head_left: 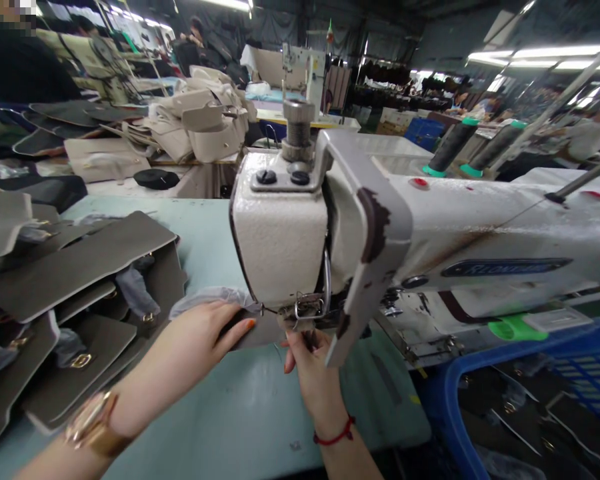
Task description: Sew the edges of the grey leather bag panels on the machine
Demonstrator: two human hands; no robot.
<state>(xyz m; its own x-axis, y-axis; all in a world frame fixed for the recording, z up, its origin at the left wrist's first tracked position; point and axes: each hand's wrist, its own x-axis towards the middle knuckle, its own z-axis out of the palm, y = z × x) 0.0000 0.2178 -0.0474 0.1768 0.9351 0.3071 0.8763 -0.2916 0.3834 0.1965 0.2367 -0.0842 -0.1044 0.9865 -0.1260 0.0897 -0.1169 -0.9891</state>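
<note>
Grey piece [263, 333]: set under the head of the sewing machine [280, 240], over the desk [250, 413].
Left hand [213, 328]: laid against the piece, thumb spread; whether it is gripped cannot be told.
Right hand [310, 363]: fingers narrowed beside the piece; any grip is hidden.
Grey panels [80, 273]: piled at left.

The workpiece [263, 331] is a flat grey panel positioned at the lower end of the head of the sewing machine [280, 240]; it lies roughly level, with part of its surface hidden. Translucent wrapping [196, 300], wrinkled and bunched, shows at its far left side. The sewing machine stands upright and has a glossy white housing. A grey bracket [397, 220] slopes down beside the head, its paint chipped to dark brown patches
</note>
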